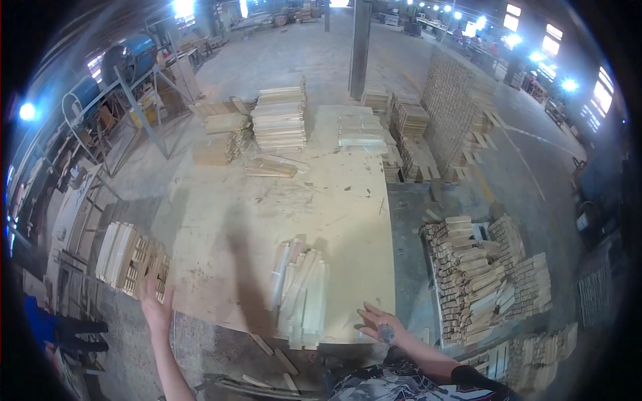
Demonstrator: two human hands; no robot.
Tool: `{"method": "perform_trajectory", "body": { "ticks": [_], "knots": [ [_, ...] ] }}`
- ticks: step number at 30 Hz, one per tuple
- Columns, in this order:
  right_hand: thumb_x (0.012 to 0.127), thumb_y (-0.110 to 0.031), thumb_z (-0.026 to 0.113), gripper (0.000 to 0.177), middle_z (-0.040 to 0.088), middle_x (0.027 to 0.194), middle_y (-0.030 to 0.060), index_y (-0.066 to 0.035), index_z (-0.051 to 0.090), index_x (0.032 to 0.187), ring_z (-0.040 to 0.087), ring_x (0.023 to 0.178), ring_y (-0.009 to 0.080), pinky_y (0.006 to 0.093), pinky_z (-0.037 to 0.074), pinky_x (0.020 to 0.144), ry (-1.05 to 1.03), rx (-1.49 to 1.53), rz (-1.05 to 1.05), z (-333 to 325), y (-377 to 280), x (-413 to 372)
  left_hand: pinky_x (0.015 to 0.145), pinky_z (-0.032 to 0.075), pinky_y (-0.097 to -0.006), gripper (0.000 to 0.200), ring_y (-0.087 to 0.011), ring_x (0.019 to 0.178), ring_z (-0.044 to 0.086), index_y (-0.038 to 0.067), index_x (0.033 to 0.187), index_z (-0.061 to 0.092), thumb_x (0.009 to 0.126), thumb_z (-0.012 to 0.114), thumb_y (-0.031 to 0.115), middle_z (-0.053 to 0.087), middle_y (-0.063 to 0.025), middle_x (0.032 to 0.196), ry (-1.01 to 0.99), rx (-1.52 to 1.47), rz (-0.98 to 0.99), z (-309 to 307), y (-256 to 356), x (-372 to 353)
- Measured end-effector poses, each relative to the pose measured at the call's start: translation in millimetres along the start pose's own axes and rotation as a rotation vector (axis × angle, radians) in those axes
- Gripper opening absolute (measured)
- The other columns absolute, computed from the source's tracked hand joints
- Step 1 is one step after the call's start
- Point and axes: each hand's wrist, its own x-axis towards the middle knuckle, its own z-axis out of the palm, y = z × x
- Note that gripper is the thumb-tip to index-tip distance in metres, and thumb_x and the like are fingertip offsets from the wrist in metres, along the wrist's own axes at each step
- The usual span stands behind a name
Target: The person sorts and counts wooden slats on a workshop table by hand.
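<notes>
My left hand [157, 304] is raised with fingers spread, touching the underside of a bundle of pale wood slats [131, 258] that sticks out at the left edge of the big plywood table [281, 200]. My right hand [380, 325] lies open at the table's near edge, fingers apart, holding nothing. Just left of it rests a loose pile of light wood strips [301, 291], leaning unevenly on the tabletop.
Stacks of cut boards [279, 119] stand at the table's far end. A heap of short wood blocks [483, 274] fills a pallet on the right. Scrap strips [274, 354] litter the floor below. Metal racks and a blue drum [130, 57] stand left; a pillar [360, 47] behind.
</notes>
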Motion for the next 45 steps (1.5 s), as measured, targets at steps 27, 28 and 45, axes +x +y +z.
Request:
{"method": "perform_trajectory", "body": {
  "ticks": [27, 28, 45],
  "knots": [
    [0.099, -0.041, 0.066, 0.05, 0.073, 0.12, 0.0141, -0.005, 0.064, 0.135, 0.075, 0.101, 0.0206, 0.032, 0.058, 0.088, -0.162, 0.492, 0.463, -151.4, 416.2, -64.7, 0.068, 0.051, -0.0257, 0.035, -0.0106, 0.077, 0.064, 0.002, 0.13, 0.064, 0.1, 0.066, 0.019, 0.074, -0.0057, 0.098, -0.375, -0.943, -0.52, 281.8, 546.5, -60.9],
    [0.099, -0.039, 0.065, 0.048, 0.074, 0.12, 0.0138, -0.005, 0.065, 0.134, 0.075, 0.101, 0.0206, 0.0317, 0.057, 0.088, -0.132, 0.494, 0.429, -168.0, 413.5, -43.6, 0.068, 0.052, -0.0256, 0.035, -0.0103, 0.076, 0.063, 0.002, 0.13, 0.063, 0.1, 0.066, 0.02, 0.074, -0.0056, 0.098, -0.372, -0.968, -0.537, 294.7, 549.9, -50.5],
    [0.106, -0.031, 0.058, 0.041, 0.069, 0.123, 0.0068, -0.003, 0.061, 0.136, 0.066, 0.107, 0.0125, 0.0281, 0.053, 0.093, -0.16, 1.287, 0.044, -328.6, 323.9, 451.1, 0.089, 0.059, -0.0424, 0.059, -0.0315, 0.111, 0.068, -0.005, 0.145, 0.046, 0.106, 0.055, 0.038, 0.066, -0.0223, 0.128, -0.099, -1.025, -0.841, 380.9, 503.0, 191.1]
  ]
}}
